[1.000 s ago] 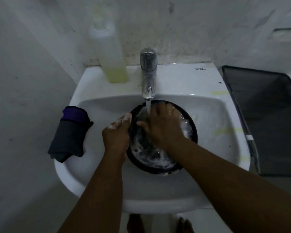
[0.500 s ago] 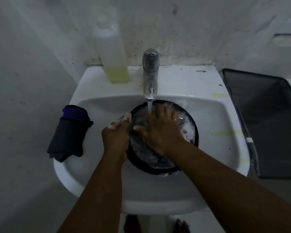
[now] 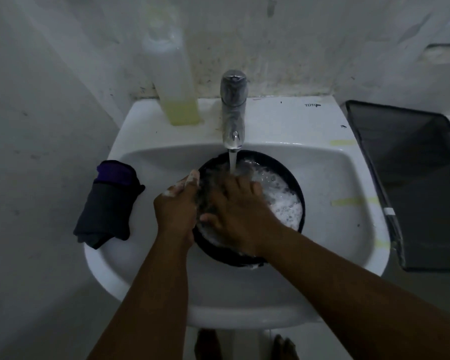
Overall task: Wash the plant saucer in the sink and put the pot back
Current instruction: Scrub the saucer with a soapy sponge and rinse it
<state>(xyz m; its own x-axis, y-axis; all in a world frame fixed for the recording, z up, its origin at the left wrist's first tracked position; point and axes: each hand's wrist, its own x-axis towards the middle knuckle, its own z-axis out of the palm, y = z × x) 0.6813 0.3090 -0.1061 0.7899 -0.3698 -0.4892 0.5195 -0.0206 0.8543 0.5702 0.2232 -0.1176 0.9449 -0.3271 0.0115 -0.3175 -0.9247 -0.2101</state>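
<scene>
Now | left hand (image 3: 176, 203) grip holds saucer (image 3: 295, 183) rim | right hand (image 3: 240, 213) flat, fingers spread inside

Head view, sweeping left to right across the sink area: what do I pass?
Rolled dark cloth on the sink's left rim → left hand gripping the saucer's edge → right hand inside the black saucer → bare sink rim → dark bin.

Right hand (image 3: 240, 214) is now lower and further left in the saucer (image 3: 295, 183) than a second ago, thumb down near the left rim. That uncovers the right side, so a big patch of foam (image 3: 283, 201) shows there (was mostly under the hand before).
</scene>
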